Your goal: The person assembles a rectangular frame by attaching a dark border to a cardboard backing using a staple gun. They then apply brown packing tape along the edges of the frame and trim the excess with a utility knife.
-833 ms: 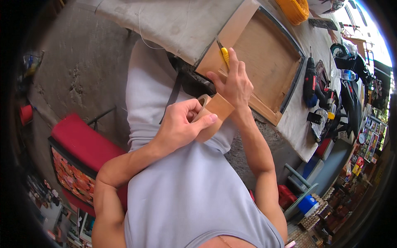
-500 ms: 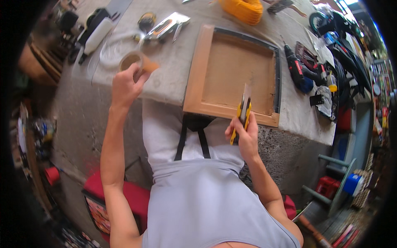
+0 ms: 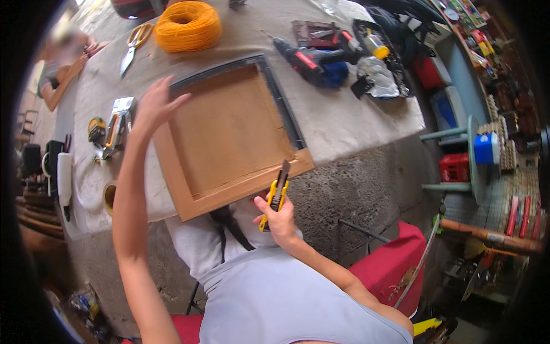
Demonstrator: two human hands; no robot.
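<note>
A shallow square frame (image 3: 229, 194) with a brown panel lies at the table's near edge. Brown tape covers its near and left sides; its far and right sides are dark. My left hand (image 3: 156, 104) is open at the far left corner of the frame, fingers stretched out; whether it touches is unclear. In my right hand (image 3: 279, 221) is a yellow and black utility knife (image 3: 278, 196), its blade out and pointing away from me beside the frame's near right corner. A roll of brown tape (image 3: 109, 198) rests on the table, partly behind my left forearm.
On the cloth-covered table (image 3: 355, 129) are scissors (image 3: 136, 49), an orange rope coil (image 3: 188, 26), a staple gun (image 3: 117, 123), a tape measure (image 3: 96, 129) and a cordless drill (image 3: 309, 60). Another person (image 3: 63, 66) is at the far left. A red-covered seat (image 3: 384, 264) stands behind right.
My left hand has let go of the tape roll, now on the table, and moved to the frame's far left corner. The view has swung right; the right hand still holds the knife.
</note>
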